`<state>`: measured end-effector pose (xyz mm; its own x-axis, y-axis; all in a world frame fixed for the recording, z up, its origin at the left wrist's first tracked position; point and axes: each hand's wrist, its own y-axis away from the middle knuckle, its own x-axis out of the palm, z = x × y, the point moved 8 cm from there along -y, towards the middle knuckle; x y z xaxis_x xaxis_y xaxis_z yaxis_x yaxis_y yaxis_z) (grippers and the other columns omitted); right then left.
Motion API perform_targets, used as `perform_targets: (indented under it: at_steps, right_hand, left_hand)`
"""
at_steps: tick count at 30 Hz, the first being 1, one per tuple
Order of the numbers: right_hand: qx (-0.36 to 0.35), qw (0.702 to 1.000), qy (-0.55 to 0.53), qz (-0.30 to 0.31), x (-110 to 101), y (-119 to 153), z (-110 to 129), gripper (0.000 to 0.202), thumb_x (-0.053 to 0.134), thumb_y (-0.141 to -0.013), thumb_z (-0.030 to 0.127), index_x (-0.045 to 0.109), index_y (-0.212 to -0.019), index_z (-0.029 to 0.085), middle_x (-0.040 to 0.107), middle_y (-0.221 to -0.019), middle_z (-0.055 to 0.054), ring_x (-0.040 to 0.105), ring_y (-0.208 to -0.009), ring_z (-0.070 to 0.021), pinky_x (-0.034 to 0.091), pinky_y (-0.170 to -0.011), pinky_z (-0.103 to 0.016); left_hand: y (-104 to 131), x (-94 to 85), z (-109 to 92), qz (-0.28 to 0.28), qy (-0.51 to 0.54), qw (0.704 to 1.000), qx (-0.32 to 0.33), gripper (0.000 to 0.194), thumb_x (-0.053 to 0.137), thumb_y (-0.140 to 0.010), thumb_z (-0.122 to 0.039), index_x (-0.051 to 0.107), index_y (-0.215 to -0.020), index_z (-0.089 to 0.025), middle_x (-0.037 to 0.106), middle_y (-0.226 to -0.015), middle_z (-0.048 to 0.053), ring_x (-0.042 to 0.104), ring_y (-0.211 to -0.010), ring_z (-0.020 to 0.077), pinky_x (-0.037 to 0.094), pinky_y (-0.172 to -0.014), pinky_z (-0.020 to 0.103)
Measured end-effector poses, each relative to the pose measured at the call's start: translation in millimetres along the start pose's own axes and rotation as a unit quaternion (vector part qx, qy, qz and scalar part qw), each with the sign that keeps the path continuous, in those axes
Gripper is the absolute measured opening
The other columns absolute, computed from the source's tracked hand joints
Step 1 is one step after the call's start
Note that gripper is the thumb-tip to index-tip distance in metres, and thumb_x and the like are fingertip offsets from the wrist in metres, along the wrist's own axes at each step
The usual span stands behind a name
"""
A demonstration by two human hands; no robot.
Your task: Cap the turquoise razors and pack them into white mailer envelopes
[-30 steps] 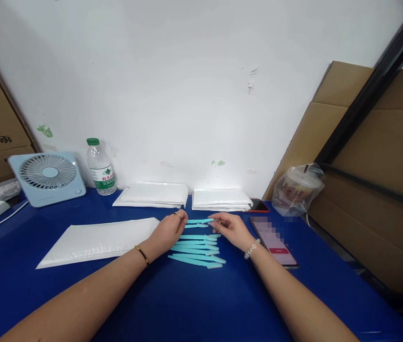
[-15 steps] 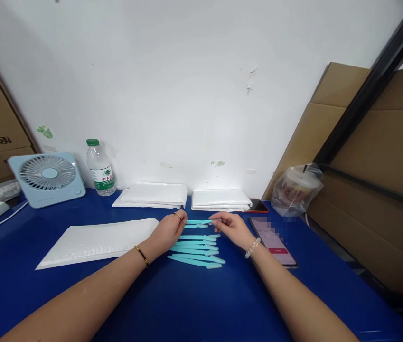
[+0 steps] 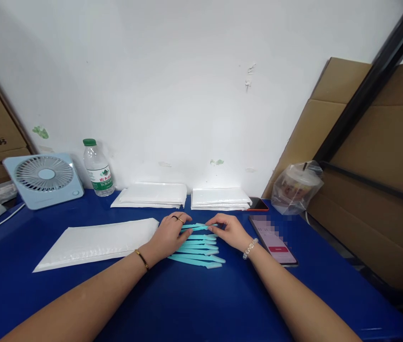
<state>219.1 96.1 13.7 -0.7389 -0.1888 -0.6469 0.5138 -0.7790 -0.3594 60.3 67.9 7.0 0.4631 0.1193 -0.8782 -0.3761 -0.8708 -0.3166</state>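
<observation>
Several turquoise eyebrow razors [image 3: 197,251] lie in a rough column on the blue table, handles to the left and blade ends to the right. At the far end of the column, my left hand [image 3: 170,233] has its thumb and fingers closed around the handles of the topmost razors [image 3: 196,228]. My right hand [image 3: 230,232] pinches the blade end of the same razors between thumb and forefinger. The left hand covers part of the handles of the razors below.
A white padded envelope [image 3: 96,242] lies left of my left hand. Two stacks of white envelopes [image 3: 153,194] rest by the wall. A phone [image 3: 274,242] is at the right, another [image 3: 258,204] behind it. A fan [image 3: 46,178], a water bottle [image 3: 100,173] and a bagged cup [image 3: 297,187] stand around.
My left hand has shifted slightly nearer, its thumb now over the handles of the upper razors. The topmost razors have drawn together, and my right fingers have moved slightly left on them.
</observation>
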Motion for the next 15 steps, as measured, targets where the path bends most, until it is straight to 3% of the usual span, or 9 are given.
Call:
perform_targets:
  at_steps: [2,5,8,10,13,15]
  right_hand:
    - [-0.014,1.0,0.023,0.005,-0.3,-0.1,2.2,0.016,0.057,-0.081,0.029,0.069,-0.086,0.021,0.067,-0.084,-0.004,0.06,-0.08,-0.0166,0.047,-0.071,-0.028]
    - [-0.004,0.999,0.036,-0.001,-2.1,0.6,-0.2,0.022,0.055,-0.082,0.034,0.067,-0.097,0.022,0.065,-0.097,-0.006,0.058,-0.092,-0.0189,0.048,-0.073,-0.029]
    - [0.006,0.999,0.034,0.033,3.1,2.8,-2.1,0.05,0.057,-0.08,0.044,0.05,-0.125,0.025,0.05,-0.128,-0.008,0.045,-0.118,-0.0229,0.046,-0.087,-0.035]
    - [0.007,0.993,0.043,0.106,15.5,5.7,-3.0,0.073,0.062,-0.073,0.051,0.036,-0.136,0.026,0.035,-0.141,-0.009,0.03,-0.13,-0.0267,0.034,-0.101,-0.043]
    - [0.004,0.978,0.066,0.197,30.8,11.0,-4.0,0.088,0.069,-0.063,0.054,0.032,-0.138,0.027,0.026,-0.146,-0.01,0.016,-0.135,-0.0311,0.013,-0.109,-0.051]
    - [0.004,0.976,0.067,0.206,32.3,11.3,-4.0,0.086,0.069,-0.063,0.054,0.035,-0.137,0.027,0.026,-0.146,-0.01,0.015,-0.136,-0.0317,0.011,-0.109,-0.051]
  left_hand:
    - [3.6,5.5,4.7,0.02,-0.008,1.0,-0.009,0.051,0.041,-0.086,-0.05,0.043,-0.127,-0.019,0.046,-0.131,0.011,0.034,-0.126,0.0271,0.028,-0.101,0.042]
    - [9.8,17.4,7.0,0.085,-0.012,0.996,-0.006,0.07,0.039,-0.082,-0.062,0.026,-0.139,-0.024,0.03,-0.144,0.011,0.019,-0.134,0.0297,0.015,-0.106,0.05]
    - [13.5,24.0,1.5,0.133,-0.015,0.991,0.021,0.089,0.047,-0.071,-0.07,0.013,-0.142,-0.029,0.019,-0.148,0.01,0.013,-0.136,0.0308,0.008,-0.106,0.053]
    - [14.0,26.2,-1.9,0.148,-0.018,0.988,0.037,0.098,0.052,-0.065,-0.072,0.01,-0.143,-0.029,0.016,-0.149,0.01,0.011,-0.136,0.0317,0.006,-0.106,0.054]
    - [12.3,27.3,-1.5,0.142,-0.016,0.989,0.037,0.086,0.048,-0.073,-0.067,0.017,-0.142,-0.027,0.022,-0.147,0.01,0.015,-0.136,0.0289,0.009,-0.108,0.052]
    - [11.0,27.4,0.5,0.131,-0.013,0.991,0.033,0.067,0.04,-0.083,-0.059,0.024,-0.14,-0.027,0.028,-0.146,0.008,0.019,-0.135,0.0255,0.014,-0.108,0.049]
